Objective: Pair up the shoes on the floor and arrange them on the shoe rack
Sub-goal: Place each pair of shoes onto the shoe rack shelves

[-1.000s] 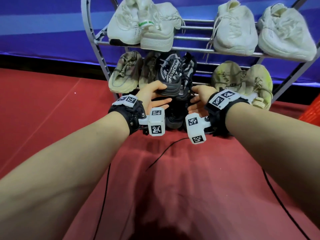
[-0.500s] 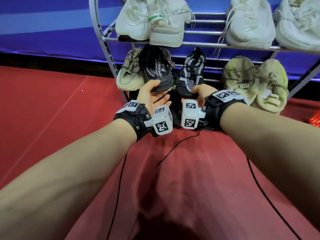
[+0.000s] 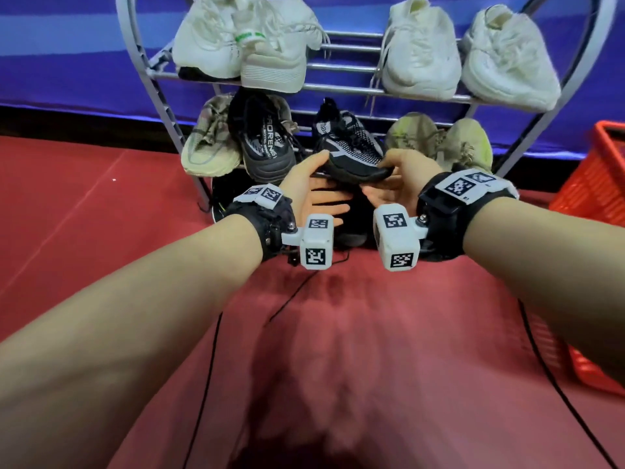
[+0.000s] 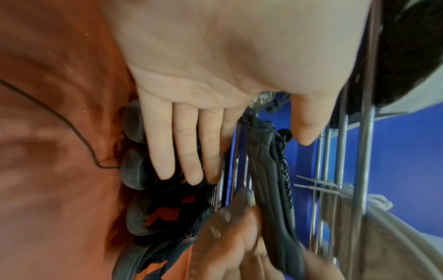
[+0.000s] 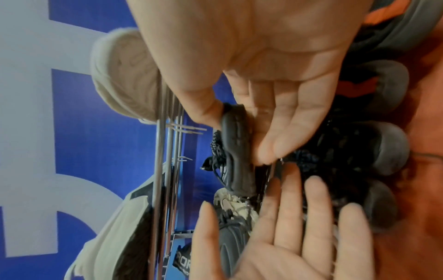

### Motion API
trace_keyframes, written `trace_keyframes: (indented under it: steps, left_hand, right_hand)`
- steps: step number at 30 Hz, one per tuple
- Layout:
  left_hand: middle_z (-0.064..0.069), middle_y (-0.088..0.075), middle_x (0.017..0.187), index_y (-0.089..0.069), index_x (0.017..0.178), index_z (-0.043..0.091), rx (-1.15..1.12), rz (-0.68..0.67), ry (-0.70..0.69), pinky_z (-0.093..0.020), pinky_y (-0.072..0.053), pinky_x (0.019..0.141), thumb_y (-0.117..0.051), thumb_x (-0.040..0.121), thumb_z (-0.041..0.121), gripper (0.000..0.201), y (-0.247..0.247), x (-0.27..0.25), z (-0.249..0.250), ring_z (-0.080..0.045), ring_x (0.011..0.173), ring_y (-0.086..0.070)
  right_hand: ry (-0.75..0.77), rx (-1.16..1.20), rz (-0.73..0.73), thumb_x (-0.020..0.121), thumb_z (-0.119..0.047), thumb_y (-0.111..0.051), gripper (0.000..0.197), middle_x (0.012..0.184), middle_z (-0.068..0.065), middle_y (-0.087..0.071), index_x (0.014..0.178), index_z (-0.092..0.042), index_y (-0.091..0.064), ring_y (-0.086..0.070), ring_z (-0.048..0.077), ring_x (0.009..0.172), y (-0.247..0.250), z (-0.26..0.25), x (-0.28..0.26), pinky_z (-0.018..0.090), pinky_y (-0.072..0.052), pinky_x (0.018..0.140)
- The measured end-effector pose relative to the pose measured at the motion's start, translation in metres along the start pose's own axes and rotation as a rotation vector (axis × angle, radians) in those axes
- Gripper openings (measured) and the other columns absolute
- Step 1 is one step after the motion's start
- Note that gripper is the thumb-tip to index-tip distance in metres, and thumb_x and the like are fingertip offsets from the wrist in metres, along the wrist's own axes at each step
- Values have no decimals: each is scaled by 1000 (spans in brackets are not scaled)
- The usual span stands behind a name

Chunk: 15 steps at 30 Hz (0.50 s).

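The right hand [image 3: 395, 184] pinches the toe end of a black knit shoe [image 3: 351, 143], thumb on top and fingers under the sole, as the right wrist view shows plainly. The left hand [image 3: 314, 194] lies flat and open beneath the shoe's other end, fingers straight, thumb raised beside the sole; it supports rather than clasps. The shoe sits at the front edge of the middle shelf of the shoe rack [image 3: 341, 88], lying crosswise rather than pointing in. Just to its left its black mate [image 3: 267, 143] stands on the same shelf, leaning against a tan shoe [image 3: 206, 143]; a pair of yellowish shoes [image 3: 439, 140] fills the right end. On the upper shelf are a white pair [image 3: 236, 45] at the left and another white pair [image 3: 463, 59] at the right. Dark shoes with orange patches [image 4: 163, 212] lie at the bottom level behind the hands; whether they rest on a shelf or the floor I cannot tell. No loose shoes show on the red floor [image 3: 355, 350], so the task looks nearly finished: what seems left is to square this black shoe beside its mate.
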<state>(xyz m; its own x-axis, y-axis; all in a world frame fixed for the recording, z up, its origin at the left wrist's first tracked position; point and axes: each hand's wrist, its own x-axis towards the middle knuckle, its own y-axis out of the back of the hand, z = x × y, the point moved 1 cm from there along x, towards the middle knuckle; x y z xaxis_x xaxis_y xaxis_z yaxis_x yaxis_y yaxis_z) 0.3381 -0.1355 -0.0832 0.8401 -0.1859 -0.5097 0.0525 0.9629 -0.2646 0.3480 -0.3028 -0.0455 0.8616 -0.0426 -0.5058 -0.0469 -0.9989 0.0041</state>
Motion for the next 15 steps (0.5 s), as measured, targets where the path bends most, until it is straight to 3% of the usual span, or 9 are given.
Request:
trace_keyframes:
  steps: [2, 4, 7, 9, 12, 15]
  left_hand:
    - [-15, -71, 112, -61, 118, 6, -13, -2, -3, -49, -50, 92, -49, 87, 63, 65, -8, 4, 5, -34, 105, -65]
    - [-15, -69, 113, -59, 117, 4, -68, -3, -8, -48, -51, 90, -50, 88, 61, 65, -14, 8, 11, -34, 107, -64]
    - [-18, -67, 116, -53, 120, 2, -138, 8, -3, -48, -48, 96, -51, 90, 57, 62, -21, 14, 17, -34, 112, -61]
    - [-19, -66, 117, -52, 120, 4, -122, 11, 4, -47, -48, 95, -52, 92, 52, 56, -28, 16, 17, -34, 114, -61]
    - [-19, -66, 109, -58, 100, 9, -121, 58, -18, -48, -51, 87, -55, 94, 43, 35, -37, 20, 16, -36, 107, -63]
    - [-17, -67, 102, -60, 89, 9, -204, 132, -93, -54, -50, 93, -61, 92, 32, 23, -38, 26, 17, -39, 101, -64]
  right_hand:
    - [7, -26, 44, 78, -18, -47, 17, 49, 8, -60, 74, -4, -56, -54, 16, 39, 20, -4, -6, 22, -44, 46]
    - [7, -57, 88, 67, -16, -49, 16, 46, 9, -59, 71, -2, -55, -53, 17, 38, 40, -7, -10, 16, -40, 41]
    - [-3, -84, 99, 56, -19, -47, 26, 42, 11, -56, 72, 1, -54, -45, 16, 29, 68, -9, -14, 11, -36, 37]
    - [-28, -100, 66, 44, -24, -47, 42, 45, 14, -54, 76, 3, -55, -42, 19, 34, 85, -9, -11, 12, -34, 36]
    - [-42, -215, -16, 23, -26, -56, 68, 53, 15, -52, 83, 5, -55, -39, 19, 44, 115, -6, 1, 23, -29, 46]
    - [-50, -266, -39, 22, -23, -59, 67, 66, 17, -50, 84, 3, -57, -41, 20, 40, 128, -2, -5, 19, -31, 42]
